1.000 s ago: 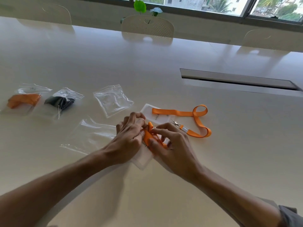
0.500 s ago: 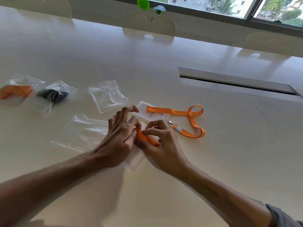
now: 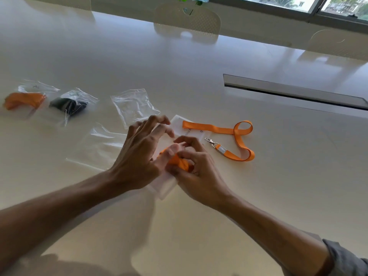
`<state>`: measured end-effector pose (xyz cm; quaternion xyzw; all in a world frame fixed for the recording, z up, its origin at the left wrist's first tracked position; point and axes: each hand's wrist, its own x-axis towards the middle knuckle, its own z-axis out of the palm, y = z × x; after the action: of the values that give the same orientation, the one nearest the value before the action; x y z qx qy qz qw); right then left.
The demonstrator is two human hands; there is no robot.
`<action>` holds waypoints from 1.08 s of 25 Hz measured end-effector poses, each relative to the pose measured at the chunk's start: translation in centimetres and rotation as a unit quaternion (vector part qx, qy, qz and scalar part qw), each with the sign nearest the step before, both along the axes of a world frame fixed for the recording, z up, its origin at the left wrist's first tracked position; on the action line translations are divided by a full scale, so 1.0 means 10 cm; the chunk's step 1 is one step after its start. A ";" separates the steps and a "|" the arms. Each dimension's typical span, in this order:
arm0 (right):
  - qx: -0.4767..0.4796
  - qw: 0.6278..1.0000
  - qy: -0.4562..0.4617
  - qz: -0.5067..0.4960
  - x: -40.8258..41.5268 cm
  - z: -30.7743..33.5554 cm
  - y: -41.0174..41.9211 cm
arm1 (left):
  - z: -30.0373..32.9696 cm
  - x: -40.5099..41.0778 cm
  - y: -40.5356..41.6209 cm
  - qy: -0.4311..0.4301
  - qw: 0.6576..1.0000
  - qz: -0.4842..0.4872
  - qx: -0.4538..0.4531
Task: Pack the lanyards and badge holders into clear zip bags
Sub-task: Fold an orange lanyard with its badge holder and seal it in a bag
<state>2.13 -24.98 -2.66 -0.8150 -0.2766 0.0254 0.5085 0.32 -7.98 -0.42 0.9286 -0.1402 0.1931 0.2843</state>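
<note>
My right hand (image 3: 196,172) pinches a bunched orange lanyard (image 3: 179,163) over a clear badge holder (image 3: 165,186) on the table. My left hand (image 3: 139,156) meets it from the left, thumb and forefinger on the orange bundle, the other fingers spread. A second orange lanyard (image 3: 239,140) with a metal clip (image 3: 210,141) lies loose to the right, one end across another badge holder (image 3: 180,124). An empty zip bag (image 3: 101,148) lies under my left hand, another empty zip bag (image 3: 133,106) beyond it.
Two filled bags sit at far left: one with an orange lanyard (image 3: 24,100), one with a black lanyard (image 3: 69,105). A long cable slot (image 3: 294,92) cuts the table at right. Chairs (image 3: 187,18) stand along the far edge.
The fingers of my left hand have spread apart and lifted. The orange bundle has become tighter in my right hand. The camera has tilted down slightly.
</note>
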 end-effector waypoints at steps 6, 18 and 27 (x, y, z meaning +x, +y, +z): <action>0.109 0.987 0.062 -0.103 0.09 -0.04 0.01 | 0.05 -0.08 -0.02 0.036 0.979 0.062 0.188; 0.091 0.992 0.083 -0.040 0.06 0.07 -0.06 | -0.07 0.08 0.12 -0.008 0.991 -0.067 0.115; -0.140 0.976 -0.152 -0.072 0.13 0.13 -0.27 | -0.11 0.16 0.23 0.055 0.983 -0.093 0.149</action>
<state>3.44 -27.67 -1.31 -0.8904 -0.2849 -0.0966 0.3416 1.97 -5.72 -1.55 0.9528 -0.2368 0.0912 0.1668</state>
